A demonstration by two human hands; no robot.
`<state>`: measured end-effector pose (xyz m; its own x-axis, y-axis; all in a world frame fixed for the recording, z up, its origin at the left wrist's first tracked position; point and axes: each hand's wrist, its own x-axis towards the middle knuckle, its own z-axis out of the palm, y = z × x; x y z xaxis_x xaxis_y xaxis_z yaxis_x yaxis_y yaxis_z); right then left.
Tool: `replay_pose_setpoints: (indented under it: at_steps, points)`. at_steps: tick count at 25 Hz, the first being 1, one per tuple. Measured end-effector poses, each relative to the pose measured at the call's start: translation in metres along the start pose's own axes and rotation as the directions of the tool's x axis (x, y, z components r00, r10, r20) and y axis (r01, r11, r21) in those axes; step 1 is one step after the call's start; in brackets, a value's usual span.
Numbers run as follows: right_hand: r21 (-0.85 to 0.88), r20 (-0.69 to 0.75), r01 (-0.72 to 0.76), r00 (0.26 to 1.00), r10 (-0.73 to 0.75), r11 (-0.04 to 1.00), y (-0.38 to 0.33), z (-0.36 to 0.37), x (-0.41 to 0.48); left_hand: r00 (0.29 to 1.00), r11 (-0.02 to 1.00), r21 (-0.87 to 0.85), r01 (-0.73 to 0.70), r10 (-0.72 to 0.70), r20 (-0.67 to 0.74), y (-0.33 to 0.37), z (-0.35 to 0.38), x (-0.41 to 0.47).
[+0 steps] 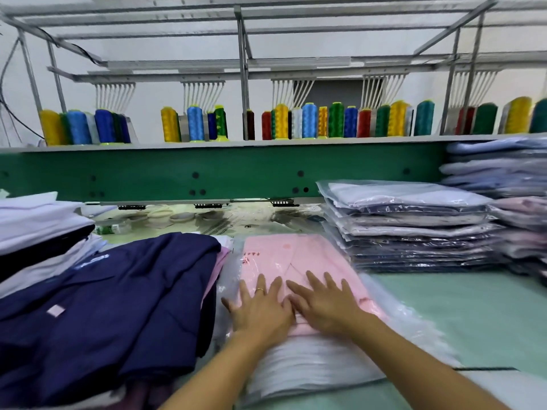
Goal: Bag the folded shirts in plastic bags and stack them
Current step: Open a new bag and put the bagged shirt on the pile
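Pressing down on the pink shirt (299, 261), both hands lie flat with fingers spread: left hand (260, 309) and right hand (328, 303) side by side on its near half, gripping nothing. Shirt sits folded inside a clear plastic bag (393, 329), collar end away from the person, on top of a pile of empty bags (310, 368) on the green table (473, 315). Likely purpose of the flat palms: squeeze air out and smooth the film so the pack lies thin enough to stack. Bag mouth faces the person; whether it is sealed cannot be told. Stack of bagged shirts (408, 226) stands just to the right, close by for the finished pack. Unbagged navy shirts (118, 306) are piled at left, next in line
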<state>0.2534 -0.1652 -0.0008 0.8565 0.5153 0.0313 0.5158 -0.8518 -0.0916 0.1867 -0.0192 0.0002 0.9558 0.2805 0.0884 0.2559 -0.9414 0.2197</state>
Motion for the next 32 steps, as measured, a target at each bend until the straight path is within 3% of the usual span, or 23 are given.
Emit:
replay_pose_setpoints:
  at_steps: [7,13,15,18,21,23,25,30,32]
  points:
    - [0.021,-0.171,-0.199,0.965,0.199,0.980,0.026,0.006,-0.034,0.959,0.968,-0.234,0.093,-0.150,-0.239,-0.026,0.002,-0.022]
    - [0.027,-0.408,-0.354,0.850,0.333,0.935,0.025,0.000,-0.039,0.958,0.938,-0.344,0.038,-0.132,-0.253,-0.039,-0.011,-0.036]
    - [0.042,-0.490,-0.309,0.822,0.289,0.950,0.023,0.000,-0.041,0.945,0.920,-0.392,0.027,-0.151,-0.290,-0.039,-0.018,-0.039]
    - [0.078,-0.562,-0.076,0.820,0.107,0.994,0.016,-0.004,-0.048,0.921,0.828,-0.561,-0.008,-0.212,-0.327,-0.043,-0.028,-0.046]
    - [0.042,-0.507,0.219,0.846,-0.168,0.975,-0.003,-0.010,-0.055,0.956,0.766,-0.642,0.009,-0.196,-0.220,-0.049,-0.031,-0.050]
    - [0.002,-0.455,0.329,0.841,-0.292,0.944,-0.020,-0.009,-0.058,0.966,0.755,-0.656,0.011,-0.177,-0.188,-0.050,-0.035,-0.050]
    - [-0.049,-0.411,0.339,0.850,-0.329,0.939,-0.030,-0.003,-0.059,0.980,0.764,-0.644,0.030,-0.151,-0.133,-0.051,-0.038,-0.053]
    - [0.015,-0.390,0.162,0.910,-0.144,0.987,-0.026,0.001,-0.058,0.998,0.871,-0.491,0.024,-0.051,-0.041,-0.056,-0.038,-0.059]
    - [0.008,-0.445,0.142,0.887,-0.123,0.990,-0.026,-0.001,-0.059,0.999,0.819,-0.574,0.015,-0.032,-0.019,-0.058,-0.041,-0.056]
